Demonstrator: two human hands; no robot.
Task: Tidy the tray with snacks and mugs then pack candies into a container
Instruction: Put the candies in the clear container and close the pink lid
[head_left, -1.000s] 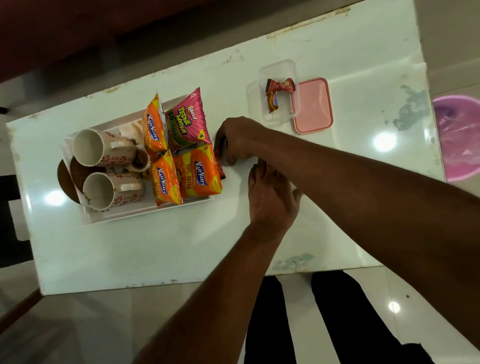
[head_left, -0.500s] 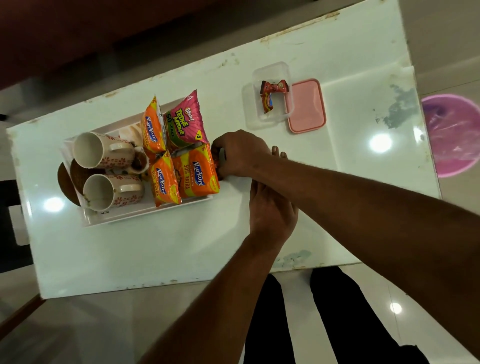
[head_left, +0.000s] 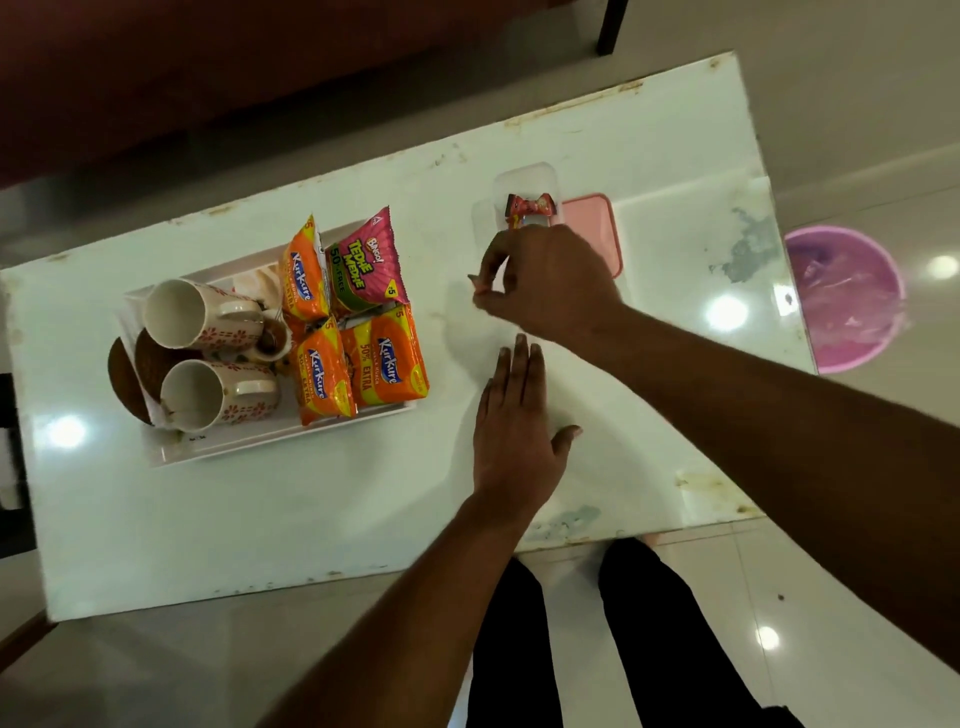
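Head view: right hand (head_left: 550, 280) hovers over the desk (head_left: 311, 509), fingers (head_left: 491, 257) pinched on what looks like a small candy (head_left: 476, 286), mostly hidden. Clear container (head_left: 524, 172) sits just beyond that hand, away from the person and slightly right of the pinch, 1 red wrapped candy (head_left: 530, 204) inside. Left hand (head_left: 519, 431) lies flat on the desk, fingers straight, holding nothing, farther off. I'd guess a short forward carry for the right hand.

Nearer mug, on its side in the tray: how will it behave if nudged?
The mug is round and on its side, so it may roll slightly; the handle and tray wall likely stop it. Looks ceramic: probably stiff, chippable.
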